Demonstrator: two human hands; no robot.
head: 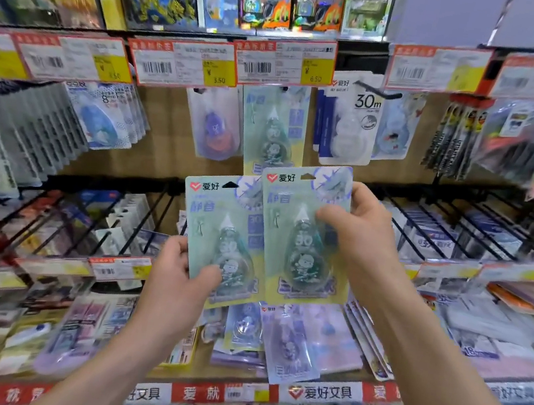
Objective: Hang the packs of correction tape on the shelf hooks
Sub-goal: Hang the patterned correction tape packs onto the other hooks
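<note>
The left hand (176,268) grips a mint-green carded tape pack (219,209) by its lower-left edge. The right hand (357,236) grips an overlapping twin pack (287,240). Both read "爱好".

Bright, even shop light falls from above, with almost no shadows. The middle is fairly sharp: the two held packs (268,233) read clearly. Edges smear and bend with wide-angle distortion; price tags (182,64) at the sides blur, and plastic wrappers glare softly.
</note>
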